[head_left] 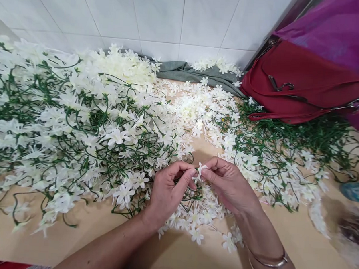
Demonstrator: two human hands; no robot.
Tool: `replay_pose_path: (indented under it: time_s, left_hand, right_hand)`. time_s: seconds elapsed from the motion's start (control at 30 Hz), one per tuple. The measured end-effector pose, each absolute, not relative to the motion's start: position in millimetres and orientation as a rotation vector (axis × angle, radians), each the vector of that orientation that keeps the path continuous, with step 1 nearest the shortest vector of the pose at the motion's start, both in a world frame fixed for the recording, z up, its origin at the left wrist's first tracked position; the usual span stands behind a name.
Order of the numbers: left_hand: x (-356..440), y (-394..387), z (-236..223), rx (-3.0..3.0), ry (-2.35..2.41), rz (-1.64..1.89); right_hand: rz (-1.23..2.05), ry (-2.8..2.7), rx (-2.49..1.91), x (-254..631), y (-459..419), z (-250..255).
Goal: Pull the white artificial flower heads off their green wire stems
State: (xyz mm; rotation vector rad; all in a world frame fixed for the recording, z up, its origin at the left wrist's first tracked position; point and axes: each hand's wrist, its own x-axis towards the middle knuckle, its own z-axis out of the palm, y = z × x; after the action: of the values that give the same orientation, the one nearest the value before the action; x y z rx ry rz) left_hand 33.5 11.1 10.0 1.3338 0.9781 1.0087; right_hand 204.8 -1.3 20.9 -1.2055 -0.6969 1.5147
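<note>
One small white flower point(199, 171), pinched between my two hands.
It sits between the fingertips of my left hand point(167, 188) and my right hand point(229, 183), touching both, neither nearer; on each, thumb and forefinger are closed to almost no gap, at its left and right edges. Its petals spread out, but which way its long axis runs I cannot tell (my own fingers hide whatever stem it has). Nearer me, loose white blossoms point(194, 219) lie on the table point(309, 245); the heap of green-stemmed flowers point(116, 137) is to my left.
</note>
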Motion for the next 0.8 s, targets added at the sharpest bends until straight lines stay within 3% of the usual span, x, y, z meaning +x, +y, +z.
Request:
replay_pose_path:
  time_s: [0.8]
  left_hand:
    - [39.0,11.8,7.1,1.26,0.944,0.96]
  right_hand:
    - [1.559,-0.765,-1.149,210.2,0.8,22.4]
